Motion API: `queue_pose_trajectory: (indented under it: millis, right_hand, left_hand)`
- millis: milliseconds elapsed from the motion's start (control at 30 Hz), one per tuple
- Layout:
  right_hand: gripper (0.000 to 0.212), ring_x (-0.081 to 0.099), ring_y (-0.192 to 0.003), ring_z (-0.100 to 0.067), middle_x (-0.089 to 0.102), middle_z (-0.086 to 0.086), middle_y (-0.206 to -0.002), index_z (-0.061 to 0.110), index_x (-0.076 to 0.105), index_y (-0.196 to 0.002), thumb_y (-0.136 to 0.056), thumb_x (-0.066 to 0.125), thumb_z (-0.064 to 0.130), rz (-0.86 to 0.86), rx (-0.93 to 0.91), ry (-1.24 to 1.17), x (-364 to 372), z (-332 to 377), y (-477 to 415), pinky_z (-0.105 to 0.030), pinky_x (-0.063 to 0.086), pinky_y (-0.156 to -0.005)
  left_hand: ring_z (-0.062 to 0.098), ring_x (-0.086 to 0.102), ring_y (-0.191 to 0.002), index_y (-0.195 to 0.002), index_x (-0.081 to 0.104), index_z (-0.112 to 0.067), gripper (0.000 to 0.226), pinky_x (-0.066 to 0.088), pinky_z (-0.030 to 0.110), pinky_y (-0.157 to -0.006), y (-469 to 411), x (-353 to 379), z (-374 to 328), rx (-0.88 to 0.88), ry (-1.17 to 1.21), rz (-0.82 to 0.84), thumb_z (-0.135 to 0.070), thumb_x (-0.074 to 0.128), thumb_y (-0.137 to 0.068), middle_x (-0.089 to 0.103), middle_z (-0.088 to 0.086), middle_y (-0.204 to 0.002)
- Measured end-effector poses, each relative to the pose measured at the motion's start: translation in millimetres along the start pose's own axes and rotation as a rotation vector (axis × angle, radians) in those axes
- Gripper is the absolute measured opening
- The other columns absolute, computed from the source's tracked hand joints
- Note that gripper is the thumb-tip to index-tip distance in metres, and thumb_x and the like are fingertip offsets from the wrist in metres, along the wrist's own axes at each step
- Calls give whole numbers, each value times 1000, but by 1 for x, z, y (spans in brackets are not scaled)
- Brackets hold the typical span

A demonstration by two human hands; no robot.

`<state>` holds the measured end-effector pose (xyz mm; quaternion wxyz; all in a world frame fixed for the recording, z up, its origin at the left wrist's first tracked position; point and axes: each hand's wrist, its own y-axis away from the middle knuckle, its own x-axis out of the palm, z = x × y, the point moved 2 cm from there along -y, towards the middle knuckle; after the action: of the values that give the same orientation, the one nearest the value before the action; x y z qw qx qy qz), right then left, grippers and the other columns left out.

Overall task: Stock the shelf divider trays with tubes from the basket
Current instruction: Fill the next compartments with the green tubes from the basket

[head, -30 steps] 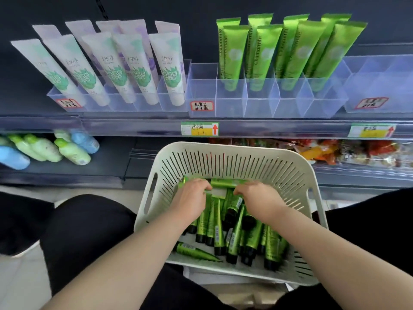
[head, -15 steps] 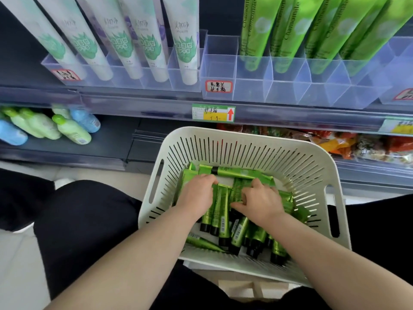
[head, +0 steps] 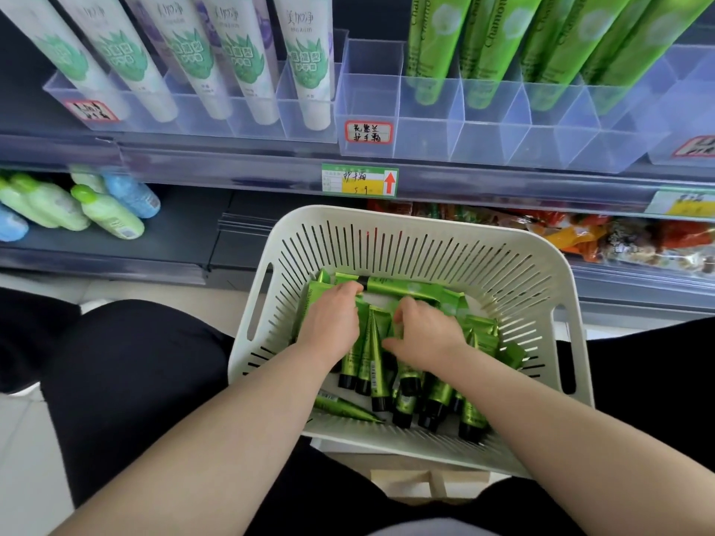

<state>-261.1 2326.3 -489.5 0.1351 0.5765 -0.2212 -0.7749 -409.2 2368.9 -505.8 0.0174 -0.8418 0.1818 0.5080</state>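
Down at lap level, a heap of small green tubes (head: pixel 373 353) with black caps lies in a pale slotted plastic basket (head: pixel 425 222). Most of them point their caps toward the person, and one lies crosswise along the far side. Both bare hands are inside the basket, on top of the heap. The left hand (head: pixel 332 323) has its fingers bent down over the flat ends of the tubes; whether it actually grips any cannot be told, because the fingertips are hidden. The right hand (head: pixel 425 334), just beside it, curls its fingers into the pile and its thumb reaches left, pinching tubes between them. The basket sits between the person's knees, which are in black trousers (head: pixel 135 381).

Above, on the shelf, a clear divider tray (head: pixel 429 137) holds tall green tubes (head: pixel 433 52) standing upright and bears a handwritten red-bordered label (head: pixel 368 132). To its left a second clear tray (head: pixel 193 118) holds white tubes (head: pixel 305 71). A price tag (head: pixel 360 182) with a red arrow is on the shelf edge. On the lower shelf, green and blue bottles (head: pixel 108 214) lie at the left and snack packets (head: pixel 580 234) at the right.
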Motion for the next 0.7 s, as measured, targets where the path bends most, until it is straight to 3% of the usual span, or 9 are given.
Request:
queue_pose_trajectory:
  millis: [133,233,367,500,600,700]
  right_hand:
    - [70,54,-106,-28,49,-10,-120,14,38,-130,-77,69,50,-6,106,60,7,1,-10,-38,49,-77]
    - [78,57,-95,-26,53,-8,-109,13,31,-138,-75,71,34,9,121,46,10,3,-13,-33,46,-63]
    - [68,59,-69,-17,59,0,-85,15,26,-143,-82,56,17,-35,131,-342,1,-6,-13,-26,41,-50]
    - [55,51,-50,-8,65,3,-84,24,34,-142,-90,52,30,-112,71,-417,-13,-23,0,-22,34,-40]
    - [56,52,-52,-5,60,7,-76,18,36,-143,-95,46,45,-187,74,-394,-21,-31,9,-22,33,-42]
    - [52,56,-67,-9,63,1,-97,17,43,-139,-94,49,44,-251,53,-386,-30,-34,17,-23,41,-53]
  left_hand:
    - [18,58,-113,-132,50,-16,37,50,35,-92,4,-2,3,-18,14,-13,-11,51,-96,60,3,-126]
    - [17,59,-110,-131,51,-16,36,51,36,-91,4,-2,5,-13,14,-4,-11,52,-95,61,2,-123]
    - [15,59,-112,-130,54,-16,35,50,34,-95,2,1,3,-12,17,41,-9,51,-96,61,1,-125]
    - [19,62,-109,-130,54,-16,34,52,38,-92,1,5,-4,-11,28,120,-14,54,-96,64,3,-123]
    - [22,63,-102,-130,52,-13,38,53,39,-85,-5,7,-12,-44,-21,151,-31,55,-96,65,5,-118]
    - [25,64,-94,-126,53,-10,47,53,38,-76,-14,12,-21,-142,-100,206,-44,57,-93,65,8,-113]
